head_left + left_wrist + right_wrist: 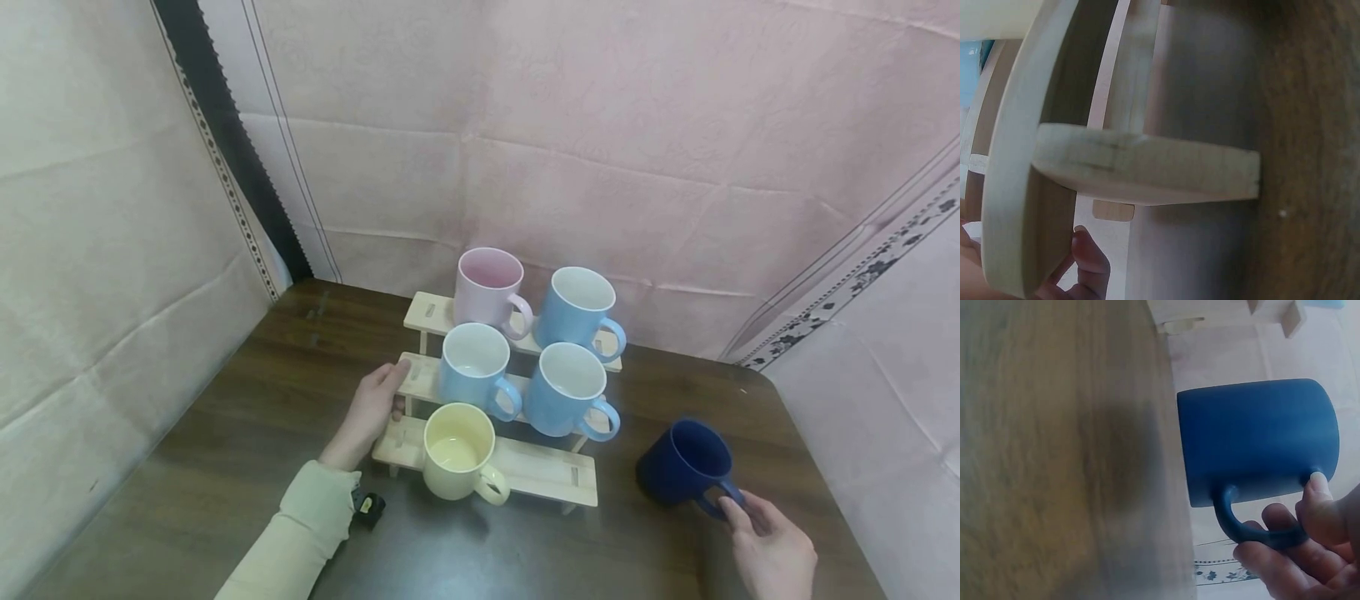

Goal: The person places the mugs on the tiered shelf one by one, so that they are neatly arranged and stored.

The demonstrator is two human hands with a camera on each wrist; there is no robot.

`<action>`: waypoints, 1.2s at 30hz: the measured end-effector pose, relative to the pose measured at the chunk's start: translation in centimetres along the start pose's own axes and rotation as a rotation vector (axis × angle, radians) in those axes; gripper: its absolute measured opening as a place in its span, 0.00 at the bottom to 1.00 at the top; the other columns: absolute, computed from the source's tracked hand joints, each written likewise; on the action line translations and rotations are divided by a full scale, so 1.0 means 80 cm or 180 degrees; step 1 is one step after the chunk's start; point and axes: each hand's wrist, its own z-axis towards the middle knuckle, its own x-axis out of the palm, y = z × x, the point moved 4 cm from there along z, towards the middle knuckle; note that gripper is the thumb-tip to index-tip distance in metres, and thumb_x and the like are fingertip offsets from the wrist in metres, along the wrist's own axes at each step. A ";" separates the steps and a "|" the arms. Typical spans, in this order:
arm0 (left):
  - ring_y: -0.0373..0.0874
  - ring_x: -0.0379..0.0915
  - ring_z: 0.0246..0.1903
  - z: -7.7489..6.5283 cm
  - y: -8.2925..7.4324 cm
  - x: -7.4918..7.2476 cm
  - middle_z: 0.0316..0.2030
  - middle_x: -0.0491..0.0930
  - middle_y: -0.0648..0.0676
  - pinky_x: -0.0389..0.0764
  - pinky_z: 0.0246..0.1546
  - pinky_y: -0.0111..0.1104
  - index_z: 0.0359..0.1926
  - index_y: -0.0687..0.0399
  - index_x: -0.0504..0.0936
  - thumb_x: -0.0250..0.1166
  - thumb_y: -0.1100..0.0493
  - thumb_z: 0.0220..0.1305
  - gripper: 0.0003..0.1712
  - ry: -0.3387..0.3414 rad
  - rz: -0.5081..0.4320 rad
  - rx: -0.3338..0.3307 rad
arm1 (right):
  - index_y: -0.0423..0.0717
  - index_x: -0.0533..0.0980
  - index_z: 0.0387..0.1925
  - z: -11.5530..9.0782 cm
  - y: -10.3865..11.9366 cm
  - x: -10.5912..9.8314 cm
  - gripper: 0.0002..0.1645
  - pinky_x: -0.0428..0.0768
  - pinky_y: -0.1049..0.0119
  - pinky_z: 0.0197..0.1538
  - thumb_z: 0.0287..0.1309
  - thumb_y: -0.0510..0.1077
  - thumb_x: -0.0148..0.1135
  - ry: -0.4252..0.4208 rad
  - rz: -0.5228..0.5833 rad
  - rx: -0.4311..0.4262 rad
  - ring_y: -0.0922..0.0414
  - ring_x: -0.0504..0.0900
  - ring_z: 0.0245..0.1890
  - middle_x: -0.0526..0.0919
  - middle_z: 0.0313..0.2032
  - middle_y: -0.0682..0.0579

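Note:
My right hand (772, 546) holds a dark blue mug (686, 462) by its handle, right of the rack. In the right wrist view, the thumb presses near the top of the handle of the blue mug (1260, 440) and fingers curl through it. With my left hand (375, 408), I grip the left end of the middle tier of a three-tier wooden rack (543, 471), thumb on top. The left wrist view shows curled fingers (1091, 256) beside the rack's boards. A yellow mug (459, 454) stands on the lowest tier, its handle turned to the front right.
Two light blue mugs (474, 367) (567, 392) stand on the middle tier. On the top tier are a pink mug (487, 292) and another light blue mug (576, 308). The dark wooden table (225, 467) meets pale cloth walls (600, 125) behind and at both sides.

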 end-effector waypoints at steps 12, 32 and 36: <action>0.45 0.65 0.23 0.001 -0.003 0.001 0.23 0.68 0.52 0.69 0.26 0.33 0.34 0.58 0.71 0.48 0.37 0.73 0.27 0.0003 -0.0043 0.0031 | 0.34 0.81 0.45 -0.028 0.015 -0.019 0.25 0.69 0.85 0.27 0.55 0.50 0.72 -0.0037 0.0210 0.0208 0.88 0.67 0.22 0.85 0.38 0.37; 0.46 0.66 0.24 0.000 -0.002 -0.001 0.24 0.69 0.53 0.70 0.28 0.34 0.35 0.58 0.72 0.48 0.38 0.73 0.27 -0.0007 -0.0029 0.0036 | 0.35 0.84 0.29 -0.083 0.062 -0.027 0.08 0.75 0.83 0.27 0.46 0.25 0.72 -0.0381 0.1170 -0.0369 0.78 0.79 0.23 0.80 0.21 0.76; 0.47 0.66 0.24 0.000 -0.001 0.000 0.24 0.69 0.53 0.71 0.28 0.35 0.35 0.58 0.72 0.49 0.38 0.73 0.27 -0.0013 -0.0043 0.0030 | 0.31 0.83 0.30 -0.091 0.073 -0.026 0.10 0.75 0.82 0.27 0.43 0.22 0.71 -0.0363 0.1195 -0.0521 0.77 0.80 0.23 0.81 0.21 0.75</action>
